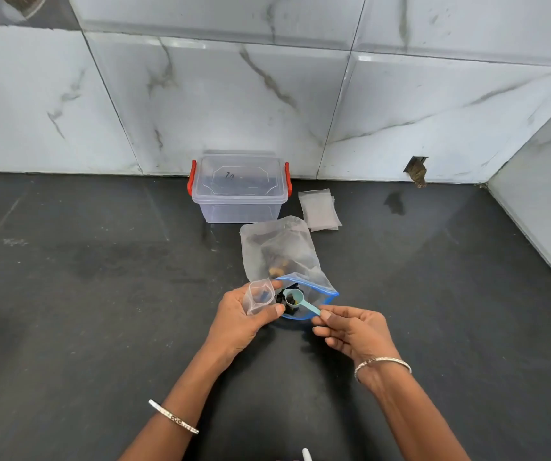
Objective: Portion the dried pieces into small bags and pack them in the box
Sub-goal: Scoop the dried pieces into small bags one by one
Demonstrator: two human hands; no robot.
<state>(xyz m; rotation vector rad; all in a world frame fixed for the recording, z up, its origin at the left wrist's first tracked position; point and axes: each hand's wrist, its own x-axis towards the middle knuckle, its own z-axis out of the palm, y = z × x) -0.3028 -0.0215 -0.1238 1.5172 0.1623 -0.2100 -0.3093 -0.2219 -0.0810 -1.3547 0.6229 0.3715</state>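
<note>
Left hand [239,314] pinches an open small bag [260,296]; right hand [350,329] pinches a blue scoop [297,300] holding dried pieces over the zip bag [287,257], mid-tabletop. Lidded box [239,188] sits at the tabletop's back edge, spare bags [319,209] beside it.

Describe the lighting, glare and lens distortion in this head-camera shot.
Head view: even, soft light; pale glare streaks on the glossy wall tiles; a dull sheen on the dark counter; faint shadow under the left hand and right hand. Head view, lens: wide-angle bending bows the tile joints toward the edges. Head view, focus: the scoop and box are sharp.
</note>
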